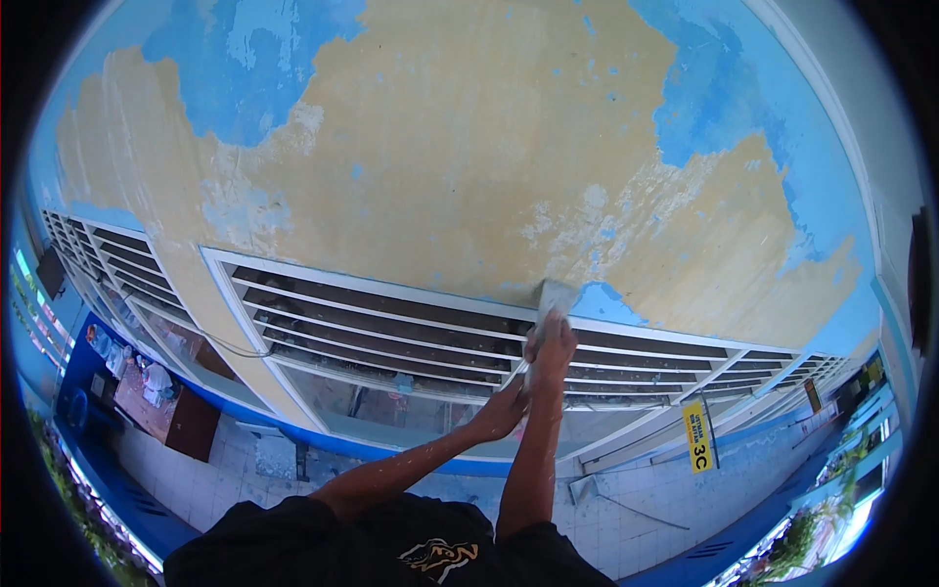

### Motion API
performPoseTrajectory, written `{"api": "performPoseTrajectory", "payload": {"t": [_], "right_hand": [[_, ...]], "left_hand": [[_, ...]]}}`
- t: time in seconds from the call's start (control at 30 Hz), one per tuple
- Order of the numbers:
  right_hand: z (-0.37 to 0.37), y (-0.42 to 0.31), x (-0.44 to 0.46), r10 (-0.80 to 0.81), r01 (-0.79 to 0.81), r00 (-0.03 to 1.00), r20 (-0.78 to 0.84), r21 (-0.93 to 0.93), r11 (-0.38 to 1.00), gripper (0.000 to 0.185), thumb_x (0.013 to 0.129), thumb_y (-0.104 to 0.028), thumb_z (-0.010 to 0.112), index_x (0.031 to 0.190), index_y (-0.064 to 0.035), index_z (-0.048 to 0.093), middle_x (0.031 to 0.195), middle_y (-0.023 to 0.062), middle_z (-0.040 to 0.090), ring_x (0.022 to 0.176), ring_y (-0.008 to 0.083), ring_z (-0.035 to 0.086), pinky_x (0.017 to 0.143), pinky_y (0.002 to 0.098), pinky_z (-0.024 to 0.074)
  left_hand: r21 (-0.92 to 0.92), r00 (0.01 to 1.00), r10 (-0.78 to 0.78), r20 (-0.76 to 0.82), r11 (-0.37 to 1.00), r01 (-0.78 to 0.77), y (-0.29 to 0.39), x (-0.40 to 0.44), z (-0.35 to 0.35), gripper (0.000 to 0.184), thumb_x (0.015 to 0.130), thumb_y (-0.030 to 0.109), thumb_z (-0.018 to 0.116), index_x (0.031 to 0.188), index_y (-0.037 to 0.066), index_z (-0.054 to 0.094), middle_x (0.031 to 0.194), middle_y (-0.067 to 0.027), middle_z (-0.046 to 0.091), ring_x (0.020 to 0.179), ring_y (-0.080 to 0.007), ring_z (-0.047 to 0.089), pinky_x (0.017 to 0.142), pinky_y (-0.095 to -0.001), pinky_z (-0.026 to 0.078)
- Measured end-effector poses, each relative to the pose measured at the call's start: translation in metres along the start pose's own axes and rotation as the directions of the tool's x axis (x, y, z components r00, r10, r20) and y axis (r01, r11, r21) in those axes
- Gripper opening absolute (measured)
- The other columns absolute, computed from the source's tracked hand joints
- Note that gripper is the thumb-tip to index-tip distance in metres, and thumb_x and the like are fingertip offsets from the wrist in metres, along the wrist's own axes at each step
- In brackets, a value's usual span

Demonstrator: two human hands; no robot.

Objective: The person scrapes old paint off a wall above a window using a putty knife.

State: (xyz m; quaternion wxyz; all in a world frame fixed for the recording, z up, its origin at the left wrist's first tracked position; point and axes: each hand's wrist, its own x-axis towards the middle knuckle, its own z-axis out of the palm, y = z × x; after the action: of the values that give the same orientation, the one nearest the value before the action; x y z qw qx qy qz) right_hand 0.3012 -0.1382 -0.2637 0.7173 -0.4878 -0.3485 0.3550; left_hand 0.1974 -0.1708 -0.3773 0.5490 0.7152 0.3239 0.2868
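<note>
A paint scraper (pixel 556 295) with a broad, pale-smeared blade meets the wall just above the louvred window's top frame. My right hand (pixel 553 342) is closed around it close below the blade. Lower on the handle, my left hand (pixel 503 411) is wrapped round the grip; most of the handle is hidden by my fingers. Right beside the blade, a patch of blue paint (pixel 608 302) clings to the wall (pixel 440 166), whose surface is largely bare tan with whitish scuffs. White specks dot my forearms.
Louvred windows (pixel 391 328) run across below the wall. A yellow "3C" sign (pixel 697 437) hangs at the right. On the tiled floor (pixel 626 533) lies a long-handled tool (pixel 584 489). A brown desk (pixel 192 423) stands at lower left, and a thin cable (pixel 220 342) droops near the window.
</note>
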Motion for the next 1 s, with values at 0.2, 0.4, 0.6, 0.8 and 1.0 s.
{"api": "performPoseTrajectory", "payload": {"t": [0.2,0.4,0.6,0.8,1.0], "right_hand": [[-0.01,0.034,-0.015,0.084,-0.084,0.996,0.006,0.026,0.996,0.035,0.106,-0.039,0.058,0.101,-0.0047,0.059,0.059,0.0032,0.051,0.042,0.0102,0.042,0.036,0.0258,0.0311],[-0.004,0.032,-0.012,0.057,-0.058,0.998,0.028,0.037,0.998,0.036,0.106,-0.04,0.057,0.099,-0.0046,0.058,0.06,0.0029,0.051,0.042,0.0099,0.042,0.037,0.0257,0.0319],[0.028,-0.006,0.0,-0.1,0.104,0.994,0.049,-0.084,0.991,0.042,0.107,-0.043,0.053,0.091,-0.0045,0.056,0.059,0.003,0.051,0.041,0.0111,0.044,0.036,0.0272,0.0324],[0.043,0.031,-0.026,-0.093,0.1,0.995,0.042,-0.217,0.971,0.045,0.107,-0.042,0.053,0.089,-0.0007,0.059,0.056,0.0042,0.053,0.04,0.0102,0.046,0.037,0.0277,0.0324],[0.054,0.012,-0.022,-0.131,0.144,0.989,0.073,-0.22,0.965,0.046,0.108,-0.041,0.052,0.095,0.0025,0.062,0.056,0.0037,0.052,0.041,0.01,0.046,0.037,0.0277,0.0329]], "left_hand": [[0.04,1.0,0.028,-0.014,0.999,-0.027,-0.015,-0.016,0.01,0.062,0.109,0.031,0.045,0.156,-0.002,0.023,0.126,-0.0331,0.063,0.11,-0.0441,0.067,0.093,-0.0496,0.051],[-0.039,0.998,-0.032,-0.057,0.999,0.029,-0.004,-0.025,0.005,0.057,0.108,0.03,0.043,0.152,-0.004,0.029,0.121,-0.0325,0.064,0.107,-0.0457,0.067,0.091,-0.0499,0.05],[0.023,0.994,0.06,-0.094,0.998,-0.058,-0.01,0.003,-0.01,0.052,0.109,0.031,0.042,0.146,-0.005,0.036,0.128,-0.0334,0.059,0.111,-0.0408,0.064,0.093,-0.0486,0.048],[-0.04,0.951,0.185,-0.247,0.979,-0.2,-0.023,-0.028,-0.004,0.056,0.11,0.034,0.04,0.154,-0.001,0.032,0.136,-0.0291,0.056,0.109,-0.0352,0.063,0.094,-0.0451,0.049],[-0.129,0.976,0.153,-0.155,0.976,-0.173,-0.016,-0.024,-0.024,0.058,0.111,0.035,0.041,0.156,0.0,0.031,0.144,-0.0296,0.051,0.128,-0.038,0.055,0.109,-0.0454,0.041]]}}
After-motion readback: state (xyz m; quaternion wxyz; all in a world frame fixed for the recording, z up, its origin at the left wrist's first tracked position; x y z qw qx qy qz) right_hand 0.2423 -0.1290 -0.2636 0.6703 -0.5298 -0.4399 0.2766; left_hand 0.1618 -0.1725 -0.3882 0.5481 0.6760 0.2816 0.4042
